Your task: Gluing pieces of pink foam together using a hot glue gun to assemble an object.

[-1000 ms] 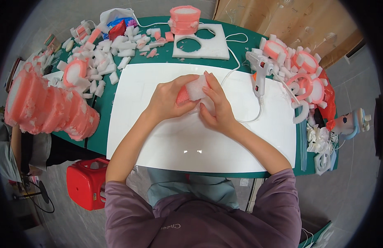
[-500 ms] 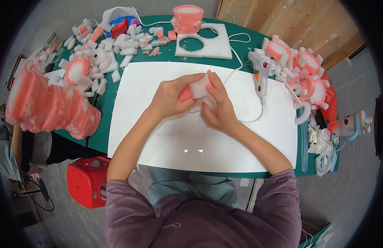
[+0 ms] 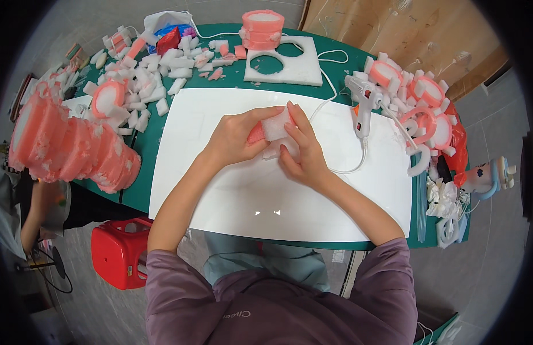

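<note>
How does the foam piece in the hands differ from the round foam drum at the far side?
The held foam piece is between the left hand and right hand; the foam drum stands on the table. The held foam piece looks smaller than the foam drum. The foam drum is round, pink around a white top; the held foam piece shows a white face beside pink. Both are pink and white.
</note>
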A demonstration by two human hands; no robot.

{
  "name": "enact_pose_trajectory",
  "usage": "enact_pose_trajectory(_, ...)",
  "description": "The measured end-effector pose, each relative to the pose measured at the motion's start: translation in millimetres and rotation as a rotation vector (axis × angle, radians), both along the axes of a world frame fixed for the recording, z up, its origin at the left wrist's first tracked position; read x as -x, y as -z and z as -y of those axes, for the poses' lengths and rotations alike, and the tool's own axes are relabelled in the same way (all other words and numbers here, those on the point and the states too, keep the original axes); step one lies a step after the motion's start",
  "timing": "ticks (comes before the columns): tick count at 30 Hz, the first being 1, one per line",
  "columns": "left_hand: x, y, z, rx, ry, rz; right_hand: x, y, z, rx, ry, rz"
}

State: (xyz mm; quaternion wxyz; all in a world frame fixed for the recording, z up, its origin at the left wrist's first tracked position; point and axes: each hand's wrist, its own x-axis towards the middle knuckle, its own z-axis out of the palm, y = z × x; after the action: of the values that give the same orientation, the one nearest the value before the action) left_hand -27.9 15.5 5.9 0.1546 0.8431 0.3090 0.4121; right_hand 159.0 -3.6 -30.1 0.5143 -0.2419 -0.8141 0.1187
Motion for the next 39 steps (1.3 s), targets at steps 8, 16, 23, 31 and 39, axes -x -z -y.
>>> enact_pose_trajectory(8, -0.8, -3.9, 0.4, 0.098, -0.027, -0.015, -0.2, 1.5, -0.7, 0.006, 0.004, -0.014)
enact_pose_trajectory(16, 1.0, -8.8, -2.8, 0.109, -0.007, -0.035, -0.6, -0.4, -3.0, 0.008, 0.01, -0.011)
enact_pose_trajectory(23, 1.0, -8.5, 0.8, 0.131, -0.011, -0.033, -0.4, 0.0, -0.8, 0.011, 0.012, -0.004)
enact_pose_trajectory(31, 0.7, -7.1, -0.1, 0.153, -0.006, -0.038, -1.2, 0.0, -0.9, 0.005, 0.016, -0.006)
enact_pose_trajectory(39, 0.7, -7.5, -0.1, 0.154, -0.032, -0.055, -1.1, 0.2, -2.0, 0.013, 0.008, -0.015)
